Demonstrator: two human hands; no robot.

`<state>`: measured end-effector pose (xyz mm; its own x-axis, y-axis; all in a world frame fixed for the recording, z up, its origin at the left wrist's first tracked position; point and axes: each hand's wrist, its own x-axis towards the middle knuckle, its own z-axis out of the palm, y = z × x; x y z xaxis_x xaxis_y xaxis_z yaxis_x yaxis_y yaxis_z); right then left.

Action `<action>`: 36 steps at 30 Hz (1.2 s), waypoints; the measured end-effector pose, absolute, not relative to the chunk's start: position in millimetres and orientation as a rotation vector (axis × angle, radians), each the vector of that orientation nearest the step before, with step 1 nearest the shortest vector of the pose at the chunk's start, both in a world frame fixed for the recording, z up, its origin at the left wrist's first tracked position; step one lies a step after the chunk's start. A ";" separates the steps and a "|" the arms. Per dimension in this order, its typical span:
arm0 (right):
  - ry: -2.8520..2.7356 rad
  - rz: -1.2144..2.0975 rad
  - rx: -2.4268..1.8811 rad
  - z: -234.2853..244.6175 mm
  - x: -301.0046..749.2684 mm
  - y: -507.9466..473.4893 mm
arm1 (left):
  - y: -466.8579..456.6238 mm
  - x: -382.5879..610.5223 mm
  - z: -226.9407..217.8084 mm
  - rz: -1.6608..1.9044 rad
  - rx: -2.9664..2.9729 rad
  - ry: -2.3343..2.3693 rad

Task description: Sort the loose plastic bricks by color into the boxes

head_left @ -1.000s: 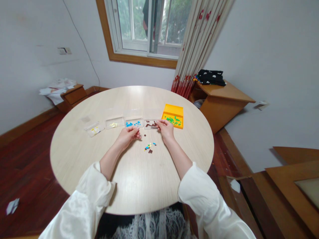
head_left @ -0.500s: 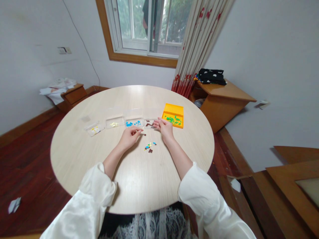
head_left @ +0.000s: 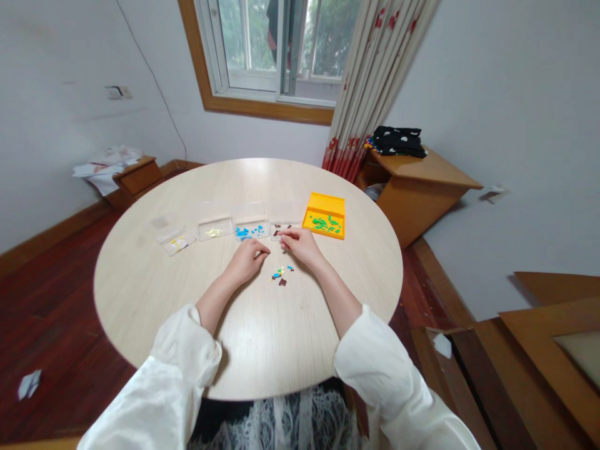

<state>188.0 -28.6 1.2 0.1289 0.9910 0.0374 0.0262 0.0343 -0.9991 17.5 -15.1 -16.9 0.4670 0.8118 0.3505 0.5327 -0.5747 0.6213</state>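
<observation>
My left hand (head_left: 247, 260) rests on the round table (head_left: 187, 294), fingers curled into a pinch just left of a small pile of mixed coloured pieces (head_left: 280, 275). What it pinches is too small to see. My right hand (head_left: 300, 246) lies beside it with bunched fingertips at the front edge of the clear tray of brown pieces (head_left: 280, 229). The two hands' fingertips are close together above the pile.
A row of trays stands beyond the hands: a clear tray with yellow-white bits (head_left: 175, 242), one with pale yellow pieces (head_left: 214, 230), one with blue pieces (head_left: 250, 230), and a yellow box of green pieces (head_left: 324, 219). A wooden cabinet (head_left: 422, 187) stands at the right.
My right hand has drawn back left from over the brown tray toward the left hand, its fingers curling in. My left hand has shifted slightly right.
</observation>
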 end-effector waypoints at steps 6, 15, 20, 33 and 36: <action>-1.240 1.059 -1.190 2.2 183.4 -33.8 | -16.1 20.3 -5.9 1.073 1.531 1.123; -1.387 1.021 -1.025 7.9 177.8 -44.1 | -18.2 20.2 0.0 1.111 1.275 0.987; -1.370 1.100 -0.993 5.2 175.2 -43.5 | -21.0 22.2 1.5 1.083 1.301 0.969; -1.182 0.947 -1.174 4.3 183.8 -32.6 | -28.7 23.8 8.2 0.986 1.521 1.026; -1.125 0.875 -1.247 3.2 188.5 -30.0 | -30.3 24.3 8.0 0.955 1.689 1.016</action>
<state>188.5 -30.0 3.2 0.2539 0.9535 0.1623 0.0773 0.1473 -0.9861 24.3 -30.3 8.0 0.3594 0.9205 0.1535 0.2106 -0.2402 0.9476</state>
